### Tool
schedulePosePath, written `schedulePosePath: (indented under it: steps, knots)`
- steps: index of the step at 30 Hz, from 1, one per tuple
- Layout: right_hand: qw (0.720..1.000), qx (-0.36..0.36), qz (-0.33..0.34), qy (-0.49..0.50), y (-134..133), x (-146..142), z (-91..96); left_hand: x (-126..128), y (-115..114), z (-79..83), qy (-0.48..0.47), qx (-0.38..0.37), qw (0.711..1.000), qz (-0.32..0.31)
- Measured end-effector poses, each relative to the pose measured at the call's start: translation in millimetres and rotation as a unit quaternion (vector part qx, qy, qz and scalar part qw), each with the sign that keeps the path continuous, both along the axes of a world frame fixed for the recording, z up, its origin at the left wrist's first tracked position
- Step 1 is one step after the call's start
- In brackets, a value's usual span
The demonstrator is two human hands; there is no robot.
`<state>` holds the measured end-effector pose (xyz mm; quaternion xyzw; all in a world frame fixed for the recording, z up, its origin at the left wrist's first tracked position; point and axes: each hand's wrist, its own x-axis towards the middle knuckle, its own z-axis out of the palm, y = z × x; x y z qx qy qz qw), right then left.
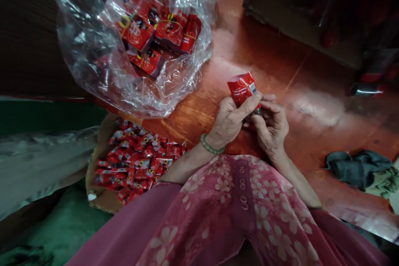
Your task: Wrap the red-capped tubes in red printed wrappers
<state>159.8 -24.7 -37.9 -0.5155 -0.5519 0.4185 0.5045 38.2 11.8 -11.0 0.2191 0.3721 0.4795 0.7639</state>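
A small red printed packet (241, 85) with a white barcode label is held upright in front of me over the table. My left hand (229, 118), with a green bead bracelet at the wrist, grips it with the thumb across its front. At the packet's lower end, my right hand (272, 122) has thumb and fingers closed together; something small and dark shows there, but I cannot make out what the fingers hold. To the upper left, a clear plastic bag (183, 85) lies open around several rubber-banded bundles of flat red packets (170, 27).
A cardboard box (104, 141) of filled red packets (140, 162) stands at my lower left. Dark cloth (355, 168) and a yellow rubber band (320, 174) lie on the reddish table (299, 75) at right. Another cardboard box (280, 20) occupies the upper right.
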Motion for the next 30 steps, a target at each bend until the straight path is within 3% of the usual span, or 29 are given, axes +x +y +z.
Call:
schedulePosePath:
  steps: [10,16,30]
  knots:
    - [0.996,0.038,-0.086,-0.007,3,-1,8.2,7,-6,2.1,-0.022,0.076,0.996,-0.039]
    - [0.993,0.079,-0.087,0.015,2,0,5.8,9,-9,6.4,-0.020,0.093,0.995,-0.028]
    - [0.989,0.093,-0.116,-0.012,-4,-4,8.9,6,-23,12.9,-0.007,0.104,0.994,-0.035]
